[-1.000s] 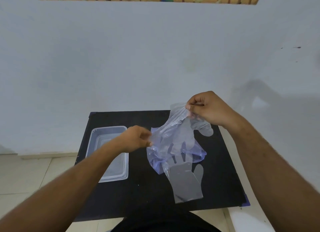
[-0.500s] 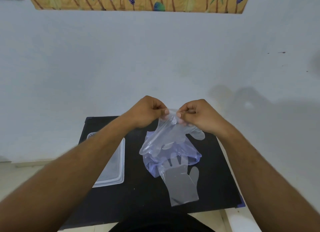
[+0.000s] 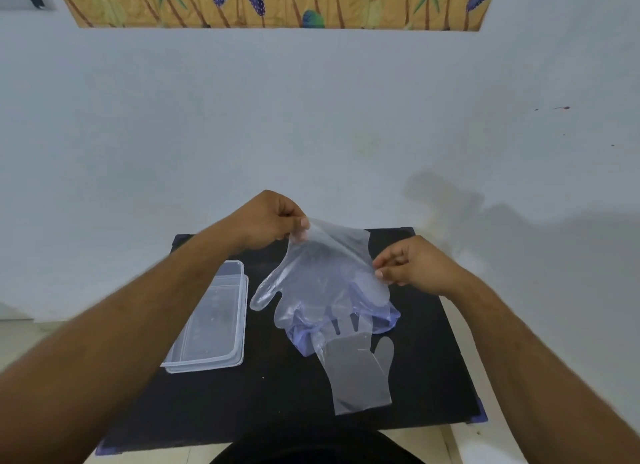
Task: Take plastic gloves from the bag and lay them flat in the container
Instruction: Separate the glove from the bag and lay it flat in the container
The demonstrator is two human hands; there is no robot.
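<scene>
My left hand (image 3: 273, 221) and right hand (image 3: 408, 262) pinch a plastic glove (image 3: 322, 273) by its cuff above the bag (image 3: 384, 319); the container (image 3: 239, 311) waits at 9 o'clock. The film may cling, fold, or drag the bag.

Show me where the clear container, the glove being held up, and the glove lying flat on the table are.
clear container (image 3: 211, 328), head view, on its floor.
held glove (image 3: 325, 273), head view, on its palm area.
flat glove (image 3: 360, 377), head view, on its cuff half, lying on the black table.
</scene>
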